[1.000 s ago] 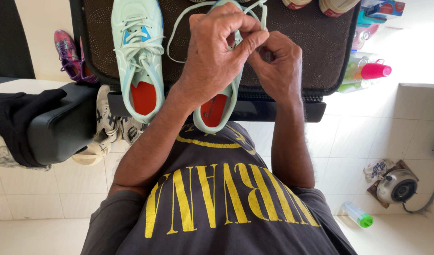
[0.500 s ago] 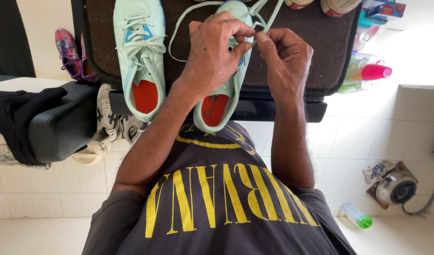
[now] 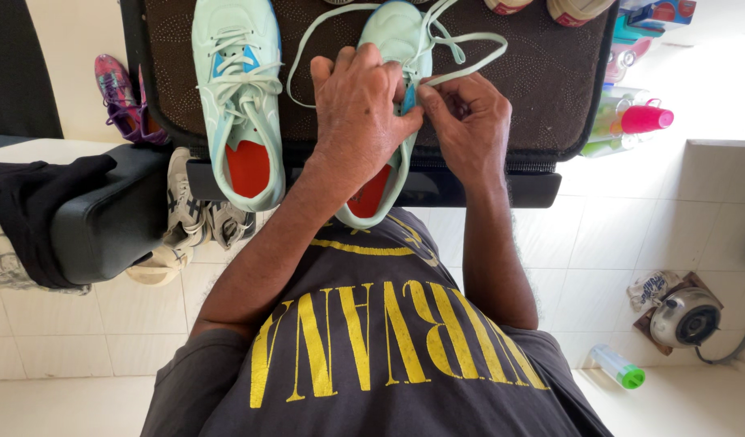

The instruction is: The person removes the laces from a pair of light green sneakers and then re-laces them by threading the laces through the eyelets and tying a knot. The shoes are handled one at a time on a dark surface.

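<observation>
Two mint-green sneakers with red insoles lie on a dark brown mat [image 3: 542,73]. The laced sneaker [image 3: 236,97] is on the left. My left hand [image 3: 360,109] lies over the unlaced sneaker [image 3: 389,32] and grips it across the middle. My right hand [image 3: 466,117] pinches its pale green lace [image 3: 461,69] beside the shoe's right edge. Loose loops of lace trail over the mat above and left of the hands. The shoe's tongue and eyelets are hidden under my hands.
A black padded seat [image 3: 105,214] with dark cloth sits left. Purple sneakers [image 3: 121,97] and white sneakers [image 3: 190,214] lie beside the mat. A pink-capped bottle [image 3: 640,120] stands right; on the tiled floor are a metal kettle [image 3: 684,316] and a green-capped bottle [image 3: 619,368].
Both hands have shifted lower over the sneaker. My right hand has pulled the lace out to the right, and the loops above have spread.
</observation>
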